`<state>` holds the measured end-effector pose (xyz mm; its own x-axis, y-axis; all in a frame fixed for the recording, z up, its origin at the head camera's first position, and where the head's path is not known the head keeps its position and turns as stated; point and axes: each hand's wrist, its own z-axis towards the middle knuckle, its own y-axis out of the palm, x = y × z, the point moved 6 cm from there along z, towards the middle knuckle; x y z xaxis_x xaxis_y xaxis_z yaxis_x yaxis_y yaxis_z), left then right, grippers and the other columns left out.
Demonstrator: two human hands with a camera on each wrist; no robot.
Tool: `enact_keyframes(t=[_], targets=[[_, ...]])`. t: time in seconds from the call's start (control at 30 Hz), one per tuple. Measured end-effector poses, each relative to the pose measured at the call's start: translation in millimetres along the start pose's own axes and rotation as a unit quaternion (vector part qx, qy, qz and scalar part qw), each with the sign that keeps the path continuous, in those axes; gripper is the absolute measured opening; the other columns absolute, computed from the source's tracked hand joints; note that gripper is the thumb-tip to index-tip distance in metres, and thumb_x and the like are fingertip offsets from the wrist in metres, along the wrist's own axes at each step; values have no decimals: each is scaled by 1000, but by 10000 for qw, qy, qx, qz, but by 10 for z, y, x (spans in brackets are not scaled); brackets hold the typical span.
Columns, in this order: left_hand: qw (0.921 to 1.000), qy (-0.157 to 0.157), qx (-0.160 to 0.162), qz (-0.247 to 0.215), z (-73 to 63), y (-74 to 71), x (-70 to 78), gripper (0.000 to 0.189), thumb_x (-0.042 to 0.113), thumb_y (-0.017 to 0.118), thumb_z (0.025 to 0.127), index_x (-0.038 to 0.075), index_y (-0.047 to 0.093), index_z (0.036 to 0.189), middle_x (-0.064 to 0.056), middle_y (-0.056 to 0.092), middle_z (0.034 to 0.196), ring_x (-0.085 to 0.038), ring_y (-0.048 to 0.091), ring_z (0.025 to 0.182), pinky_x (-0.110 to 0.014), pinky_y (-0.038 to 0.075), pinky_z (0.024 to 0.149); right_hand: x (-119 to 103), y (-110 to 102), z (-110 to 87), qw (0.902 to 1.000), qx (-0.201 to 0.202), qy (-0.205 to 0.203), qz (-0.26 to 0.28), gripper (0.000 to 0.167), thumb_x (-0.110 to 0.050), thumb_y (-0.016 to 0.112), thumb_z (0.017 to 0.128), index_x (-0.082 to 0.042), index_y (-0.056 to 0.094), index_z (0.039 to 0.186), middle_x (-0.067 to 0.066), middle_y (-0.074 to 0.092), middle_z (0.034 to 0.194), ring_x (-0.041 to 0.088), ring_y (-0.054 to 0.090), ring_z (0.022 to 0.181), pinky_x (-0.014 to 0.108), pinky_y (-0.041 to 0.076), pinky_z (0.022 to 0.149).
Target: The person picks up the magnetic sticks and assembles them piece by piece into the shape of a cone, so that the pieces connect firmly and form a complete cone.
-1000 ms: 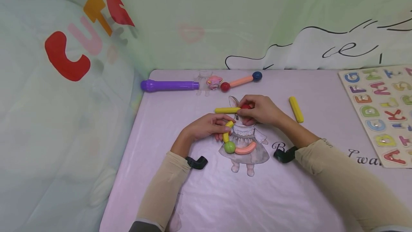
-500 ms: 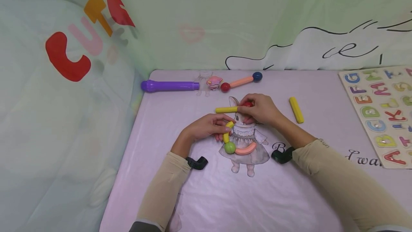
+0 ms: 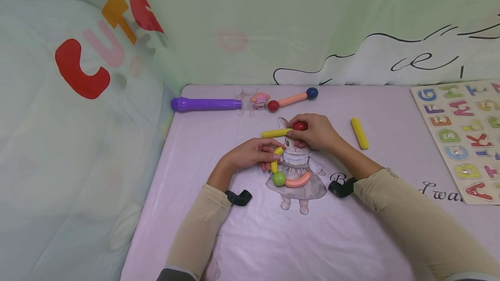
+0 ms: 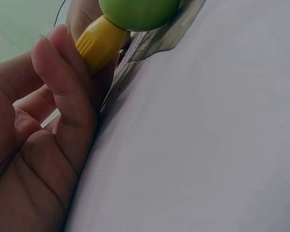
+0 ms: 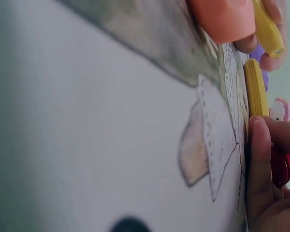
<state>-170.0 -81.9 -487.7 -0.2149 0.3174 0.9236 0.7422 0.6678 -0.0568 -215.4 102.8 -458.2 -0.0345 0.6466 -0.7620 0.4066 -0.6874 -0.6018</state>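
Note:
My left hand [image 3: 254, 153] pinches a curved yellow stick [image 3: 274, 161] between thumb and fingers. Its lower end joins a green ball [image 3: 279, 179], and a curved salmon-pink stick [image 3: 298, 181] runs on from that ball to the right. In the left wrist view, the green ball [image 4: 140, 12] meets the stick's ribbed yellow end [image 4: 100, 43]. Just above, my right hand [image 3: 316, 131] pinches the right end of a straight yellow stick [image 3: 273, 133]. A red ball [image 3: 300, 126] sits among the same fingers, partly covered; the right wrist view shows this red ball [image 5: 280, 166] beside the thumb.
Behind the hands lie a purple tube [image 3: 207, 104], a small pink figure [image 3: 260, 99] and a pink stick [image 3: 293, 99] with red and blue ball ends. Another yellow stick [image 3: 359, 133] lies right of the right hand. An alphabet board [image 3: 441, 151] stands at the far right.
My right hand has shifted slightly up and its fingers have moved, so more of the red ball shows. The straight yellow stick tilts a little. The left hand stays in place.

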Motion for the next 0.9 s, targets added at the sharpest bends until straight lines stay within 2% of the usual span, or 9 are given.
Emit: enact_keyframes(t=[0.43,0.6,0.77,0.9], targets=[[10000,16,-35,-84,0,2,0,37,11,62,102,7,58,138,-8,73,105,-10,62,65,-24,54,64,15,-45,-6,9992,186,286,196,24,-26,69,99,-8,66,116,14,67,91,14,70,64,24,56,59],[10000,-22,-5,-27,-4,3,10,37,11,62,102,8,59,138,-8,72,105,-11,62,65,-24,55,64,38,-71,5,9996,103,230,118,25,-29,68,99,-10,67,114,14,68,93,14,70,66,23,56,61],[10000,-36,13,62,-10,1,17,37,12,62,102,9,59,139,-7,72,104,-11,62,66,-24,54,65,59,-107,-1,9999,38,135,-24,28,-36,70,98,-12,68,112,14,66,105,16,69,78,23,55,69],[10000,-35,11,79,-12,1,18,37,12,62,102,9,59,139,-8,72,105,-11,62,66,-24,55,65,110,-110,-7,9988,-248,250,337,31,-37,71,97,-12,65,114,16,65,110,18,72,84,23,57,74]])
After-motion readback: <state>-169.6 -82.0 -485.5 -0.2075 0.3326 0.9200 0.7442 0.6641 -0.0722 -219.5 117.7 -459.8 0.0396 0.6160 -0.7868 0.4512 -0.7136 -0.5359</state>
